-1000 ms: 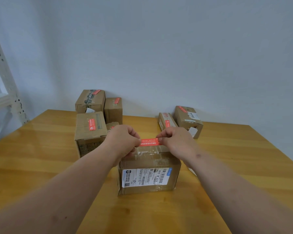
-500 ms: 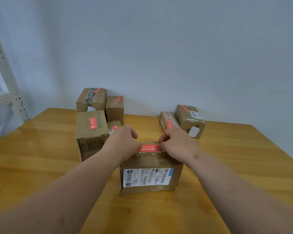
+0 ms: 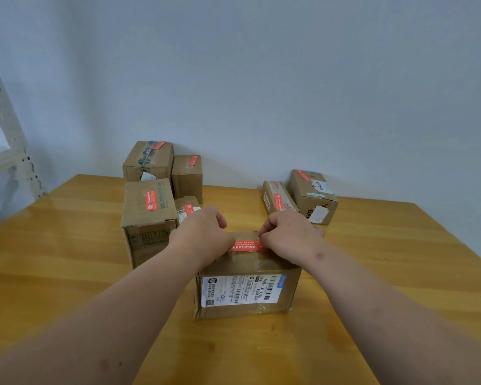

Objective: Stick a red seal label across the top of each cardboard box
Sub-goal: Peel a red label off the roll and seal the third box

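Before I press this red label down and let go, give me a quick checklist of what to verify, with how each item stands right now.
1. Box sits flat on the table: ok; the front box rests squarely, shipping label facing me.
2. Both ends of the label held: ok; left hand and right hand each grip an end of the red seal label.
3. Label over the top of the box: ok; it spans the top between the hands.
4. Label fully stuck down: cannot tell; the hands hide its ends.
5. Label free of wrinkles: ok on the visible middle; ends cannot tell.
6. Other boxes clear of the hands: ok; all stand behind.
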`<move>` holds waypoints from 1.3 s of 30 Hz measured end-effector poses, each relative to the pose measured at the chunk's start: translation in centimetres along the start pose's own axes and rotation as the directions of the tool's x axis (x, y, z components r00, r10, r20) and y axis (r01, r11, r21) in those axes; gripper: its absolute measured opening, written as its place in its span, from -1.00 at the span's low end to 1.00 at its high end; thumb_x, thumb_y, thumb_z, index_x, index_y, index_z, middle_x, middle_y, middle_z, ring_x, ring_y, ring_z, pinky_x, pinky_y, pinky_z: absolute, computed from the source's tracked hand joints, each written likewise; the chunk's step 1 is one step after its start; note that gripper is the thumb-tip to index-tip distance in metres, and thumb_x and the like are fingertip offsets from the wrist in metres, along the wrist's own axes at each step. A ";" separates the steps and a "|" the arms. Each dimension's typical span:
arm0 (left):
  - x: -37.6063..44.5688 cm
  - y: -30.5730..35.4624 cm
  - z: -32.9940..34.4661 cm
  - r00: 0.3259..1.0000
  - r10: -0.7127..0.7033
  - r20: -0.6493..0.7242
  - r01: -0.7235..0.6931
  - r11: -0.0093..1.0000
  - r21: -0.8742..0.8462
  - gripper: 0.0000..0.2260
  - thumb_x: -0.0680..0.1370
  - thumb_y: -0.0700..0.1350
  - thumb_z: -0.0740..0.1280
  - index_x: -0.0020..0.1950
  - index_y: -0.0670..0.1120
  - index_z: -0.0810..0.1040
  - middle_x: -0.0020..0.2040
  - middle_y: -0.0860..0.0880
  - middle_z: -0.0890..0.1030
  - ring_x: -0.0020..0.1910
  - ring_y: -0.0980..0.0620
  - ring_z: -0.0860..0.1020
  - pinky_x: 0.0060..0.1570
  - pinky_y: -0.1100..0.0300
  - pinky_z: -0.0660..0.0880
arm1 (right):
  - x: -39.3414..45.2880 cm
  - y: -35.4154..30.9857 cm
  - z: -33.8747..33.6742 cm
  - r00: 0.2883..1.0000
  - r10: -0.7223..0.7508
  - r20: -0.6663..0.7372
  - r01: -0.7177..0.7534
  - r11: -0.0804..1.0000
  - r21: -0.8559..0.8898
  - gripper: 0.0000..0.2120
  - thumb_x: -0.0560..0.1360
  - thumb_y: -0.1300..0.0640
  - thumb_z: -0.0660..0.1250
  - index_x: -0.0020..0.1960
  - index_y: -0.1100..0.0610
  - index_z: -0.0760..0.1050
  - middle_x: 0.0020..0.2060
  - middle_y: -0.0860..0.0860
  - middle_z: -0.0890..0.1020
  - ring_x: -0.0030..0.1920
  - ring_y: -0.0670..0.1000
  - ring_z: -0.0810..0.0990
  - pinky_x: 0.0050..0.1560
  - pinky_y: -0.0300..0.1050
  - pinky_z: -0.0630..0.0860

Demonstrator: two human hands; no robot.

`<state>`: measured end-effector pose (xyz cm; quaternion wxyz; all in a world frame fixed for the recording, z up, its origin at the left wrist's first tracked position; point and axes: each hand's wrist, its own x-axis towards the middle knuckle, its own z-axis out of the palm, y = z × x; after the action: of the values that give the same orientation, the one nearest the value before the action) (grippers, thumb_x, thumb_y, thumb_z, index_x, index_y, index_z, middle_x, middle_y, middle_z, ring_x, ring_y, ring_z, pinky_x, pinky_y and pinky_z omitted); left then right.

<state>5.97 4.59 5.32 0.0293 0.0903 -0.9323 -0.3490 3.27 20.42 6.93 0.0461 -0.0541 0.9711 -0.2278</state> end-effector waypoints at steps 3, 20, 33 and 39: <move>0.0 0.0 0.1 1.000 -0.002 0.001 0.002 1.000 0.011 -0.78 0.44 -0.03 0.42 0.03 0.07 0.48 -0.11 0.07 0.55 -0.04 0.01 0.57 0.10 -0.07 0.53 | 0.1 0.0 0.0 1.000 0.003 0.005 -0.003 1.000 -0.006 -0.85 0.47 0.13 0.29 -0.23 -0.09 0.50 -0.05 -0.17 0.56 0.04 -0.07 0.43 0.07 0.01 0.20; 0.0 0.4 0.0 0.999 -0.036 0.025 0.035 0.998 0.043 -0.72 0.43 -0.04 0.44 0.08 0.07 0.43 -0.10 0.05 0.54 -0.03 -0.01 0.56 0.11 -0.06 0.53 | 0.7 -0.3 0.1 0.999 0.032 0.015 -0.032 0.999 -0.027 -0.86 0.46 0.12 0.33 -0.01 -0.07 0.55 -0.05 -0.12 0.57 0.05 -0.02 0.45 0.06 0.03 0.19; 0.0 0.2 0.1 0.999 -0.039 0.027 0.038 0.998 0.039 -0.71 0.42 -0.04 0.44 0.07 0.07 0.43 -0.09 0.05 0.54 -0.01 -0.03 0.56 0.13 -0.08 0.51 | 1.3 -0.2 0.3 0.998 0.034 0.054 -0.033 0.999 -0.027 -0.88 0.43 0.12 0.34 -0.06 -0.06 0.54 -0.10 -0.09 0.59 0.08 0.02 0.53 0.25 0.14 0.38; 0.1 0.3 0.2 0.999 -0.039 0.030 0.037 0.996 0.081 -0.71 0.42 -0.04 0.43 0.08 0.08 0.42 -0.11 0.06 0.54 -0.01 -0.02 0.56 0.14 -0.09 0.51 | 1.6 -0.3 0.6 0.998 0.040 0.042 -0.037 0.997 -0.063 -0.89 0.43 0.10 0.34 -0.06 -0.05 0.54 -0.10 -0.08 0.59 0.06 0.02 0.53 0.25 0.12 0.35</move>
<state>5.79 4.96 5.38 0.0044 0.1037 -0.9441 -0.3130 1.82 19.70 6.46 0.0697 -0.0418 0.9774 -0.1952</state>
